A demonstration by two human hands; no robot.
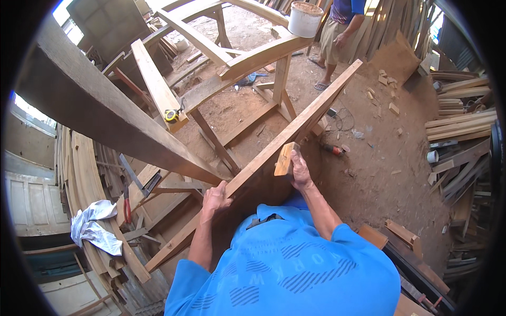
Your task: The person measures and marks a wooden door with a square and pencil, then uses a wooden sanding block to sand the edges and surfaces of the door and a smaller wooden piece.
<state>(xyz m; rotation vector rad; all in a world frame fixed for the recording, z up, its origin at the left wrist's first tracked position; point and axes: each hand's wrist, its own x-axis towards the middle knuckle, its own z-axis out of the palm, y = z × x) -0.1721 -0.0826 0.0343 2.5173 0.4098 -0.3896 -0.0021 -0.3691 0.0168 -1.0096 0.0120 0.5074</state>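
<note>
Workshop view from above. The left hand is closed around the edge of a long, pale-brown sawn timber plank that runs diagonally over the dirt floor. The right hand presses a small rectangular wooden block against the plank's side at mid-length, fingers curled over it. The block appears positioned but not fastened; no fixing is visible. Beyond stands a rough-sawn curved timber frame bearing a yellow tape measure and a white plastic bucket.
</note>
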